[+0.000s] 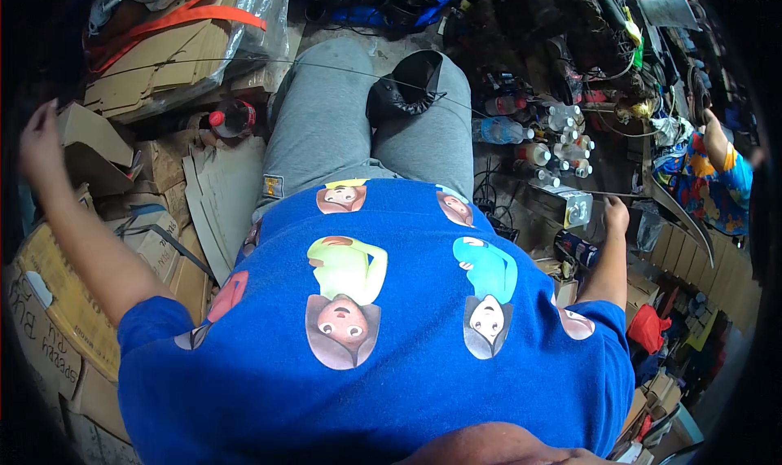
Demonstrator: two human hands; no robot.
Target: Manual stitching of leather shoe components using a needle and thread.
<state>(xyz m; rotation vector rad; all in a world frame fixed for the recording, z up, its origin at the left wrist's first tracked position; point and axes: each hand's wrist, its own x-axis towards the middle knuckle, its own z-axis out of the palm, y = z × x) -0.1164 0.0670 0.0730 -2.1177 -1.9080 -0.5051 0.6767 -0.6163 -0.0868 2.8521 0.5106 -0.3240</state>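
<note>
Between my thighs rests a black, cup-shaped piece (405,88), with an open hollow side and a gathered, shiny lower edge. A thin dark thread (204,60) stretches taut from this piece toward my left hand (41,145), raised far out at the left. That hand is blurred, its fingertips drawn together where the thread leads. Another length of thread leaves the piece to the right and fades from sight over the floor. My right hand (617,217) is out at the right in a closed fist; what it holds is hidden.
Flattened cardboard (163,70) and a red-capped bottle (233,119) lie at the left, with cardboard boxes (96,143) under my left arm. Several plastic bottles (562,143) stand right of my knees. A curved dark blade-like strip (683,217) and another person's arm (717,142) are farther right.
</note>
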